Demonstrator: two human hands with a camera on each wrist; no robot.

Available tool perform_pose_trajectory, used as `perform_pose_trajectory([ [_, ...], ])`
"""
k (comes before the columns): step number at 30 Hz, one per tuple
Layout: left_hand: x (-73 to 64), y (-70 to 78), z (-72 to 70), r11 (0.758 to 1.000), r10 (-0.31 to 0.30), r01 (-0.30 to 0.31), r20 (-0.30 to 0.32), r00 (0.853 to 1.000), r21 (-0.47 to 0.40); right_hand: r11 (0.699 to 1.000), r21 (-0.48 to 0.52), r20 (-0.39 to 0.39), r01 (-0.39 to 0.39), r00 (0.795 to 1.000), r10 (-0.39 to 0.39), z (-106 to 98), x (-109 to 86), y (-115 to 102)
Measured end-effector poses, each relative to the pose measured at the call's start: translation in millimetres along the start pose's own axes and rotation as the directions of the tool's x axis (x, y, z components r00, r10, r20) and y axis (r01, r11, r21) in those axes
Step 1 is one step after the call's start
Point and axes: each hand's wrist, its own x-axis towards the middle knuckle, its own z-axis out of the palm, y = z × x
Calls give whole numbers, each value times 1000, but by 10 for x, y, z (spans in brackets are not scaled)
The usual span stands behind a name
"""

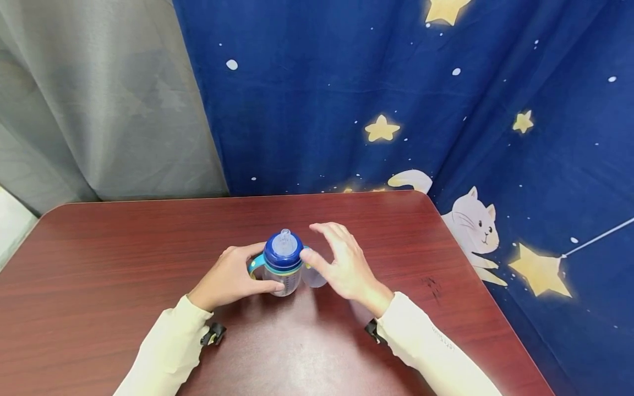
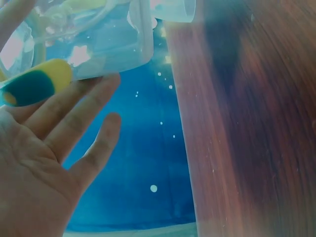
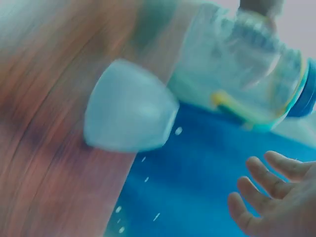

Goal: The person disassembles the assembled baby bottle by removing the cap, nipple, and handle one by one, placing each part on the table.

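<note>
A clear baby bottle (image 1: 289, 283) with a dark blue collar, see-through nipple and teal-and-yellow handles stands upright on the table. My left hand (image 1: 236, 278) holds it from the left side, thumb across the front and fingers behind; the left wrist view shows these fingers (image 2: 74, 116) against the clear wall. Just right of the bottle, a translucent dome cap (image 3: 128, 108) sits on the tabletop. Over that cap is my right hand (image 1: 344, 264), fingers spread and holding nothing. Its thumb is near the blue collar; whether it touches, I cannot tell.
The reddish-brown wooden table (image 1: 124, 264) ends in a straight far edge behind the bottle. Beyond it hang a grey curtain (image 1: 119, 110) and a blue star-patterned curtain (image 1: 307, 99). A dark wrist device (image 1: 213, 334) is at the left cuff.
</note>
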Motion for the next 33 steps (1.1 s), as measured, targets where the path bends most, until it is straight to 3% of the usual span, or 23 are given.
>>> perform_pose_trajectory([
  [8,3,13,45,997,-7,10,-47,999,75,1000,-21,-14,-10,1000,10,137,-9,-239],
  [19,15,94,81,987,-7,30,-148,989,159,999,-5,-195,-36,980,34,278,29,-324],
  [26,17,106,98,987,11,16,-163,986,162,998,30,-221,-55,973,60,303,23,-348],
  [33,13,99,91,989,21,0,-145,989,149,999,43,-234,-18,972,28,296,30,-352],
])
